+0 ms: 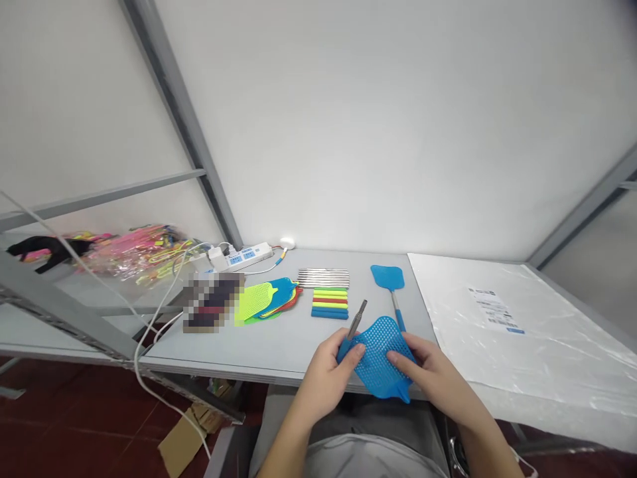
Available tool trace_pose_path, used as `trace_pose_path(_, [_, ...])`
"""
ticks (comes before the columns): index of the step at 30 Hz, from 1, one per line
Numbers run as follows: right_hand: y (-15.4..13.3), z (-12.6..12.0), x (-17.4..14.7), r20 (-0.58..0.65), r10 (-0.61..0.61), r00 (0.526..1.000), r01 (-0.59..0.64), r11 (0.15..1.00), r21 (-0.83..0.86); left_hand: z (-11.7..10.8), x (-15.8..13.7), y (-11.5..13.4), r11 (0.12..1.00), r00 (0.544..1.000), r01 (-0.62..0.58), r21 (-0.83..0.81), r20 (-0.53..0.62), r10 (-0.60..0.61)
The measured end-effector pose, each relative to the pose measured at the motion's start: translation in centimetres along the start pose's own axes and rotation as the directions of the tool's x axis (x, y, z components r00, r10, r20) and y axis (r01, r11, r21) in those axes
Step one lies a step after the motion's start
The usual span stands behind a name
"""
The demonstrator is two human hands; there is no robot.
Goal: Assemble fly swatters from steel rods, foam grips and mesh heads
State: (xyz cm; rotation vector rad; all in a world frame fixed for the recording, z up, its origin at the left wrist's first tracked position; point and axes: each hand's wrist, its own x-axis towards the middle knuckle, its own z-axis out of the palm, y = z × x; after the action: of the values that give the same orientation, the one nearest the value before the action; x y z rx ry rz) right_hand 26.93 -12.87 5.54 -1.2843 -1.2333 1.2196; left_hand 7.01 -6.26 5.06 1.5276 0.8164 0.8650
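My left hand (332, 368) is closed around a blue fly swatter handle (343, 349), whose metal rod (357, 318) points up and away. Its thumb also presses on the left edge of a blue perforated fly swatter head (381, 352). On the right side of that head, my right hand (425, 365) grips it with the thumb on top. The head's narrow neck points down toward me, apart from the metal rod. Just beyond my right hand lies a fly swatter (388, 277) with a blue head, metal rod and blue handle.
Loose swatter heads (256, 301) are piled left of several coloured handles (330, 303) and a row of metal rods (323, 278). A power strip (249, 255) stands behind, with a white cable (142, 372) hanging off the table. White wrapped sheeting (517, 318) covers the right side.
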Motion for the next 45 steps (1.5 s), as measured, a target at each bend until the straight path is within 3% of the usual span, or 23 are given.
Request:
trace_pose_path(3, [-0.4, -0.4, 0.0, -0.236, -0.027, 0.971, 0.054, 0.993, 0.108, 0.9, -0.2, 0.2, 0.999, 0.999, -0.024, 0.043, 0.046, 0.022])
trace_pose_path(7, [-1.0, -0.8, 0.2, -0.595, -0.127, 0.793, 0.321, 0.919, 0.231, 1.2, -0.3, -0.1, 0.993, 0.992, 0.011, 0.117, 0.126, -0.026])
trace_pose_path(10, [-1.4, -0.7, 0.1, -0.696, -0.209, 0.686, 0.484, 0.846, 0.223, 1.4, -0.2, -0.2, 0.985, 0.983, 0.007, 0.171, 0.179, -0.038])
trace_pose_path(13, [-1.5, -0.3, -0.1, -0.731, -0.241, 0.638, 0.521, 0.834, 0.179, 1.6, -0.4, -0.1, 0.971, 0.979, -0.005, 0.24, 0.199, -0.044])
trace_pose_path(18, [-1.5, 0.3, -0.6, -0.696, -0.296, 0.654, 0.511, 0.851, 0.118, 1.7, -0.7, 0.7, 0.946, 0.977, -0.078, 0.313, 0.213, 0.01])
trace_pose_path(27, [-2.3, 0.4, -1.1, -0.718, -0.35, 0.602, 0.56, 0.826, 0.067, 1.3, -0.8, 1.0, 0.908, 0.967, -0.168, 0.384, 0.242, 0.076])
trace_pose_path(40, [-2.7, -0.4, -1.6, -0.639, -0.385, 0.666, 0.478, 0.878, -0.03, 0.7, -1.1, 1.0, 0.864, 0.971, -0.191, 0.465, 0.216, 0.098])
trace_pose_path(45, [-3.0, -0.4, -1.7, -0.617, -0.385, 0.686, 0.463, 0.886, -0.038, 0.6, -1.4, 1.8, 0.855, 0.961, -0.211, 0.475, 0.261, 0.092])
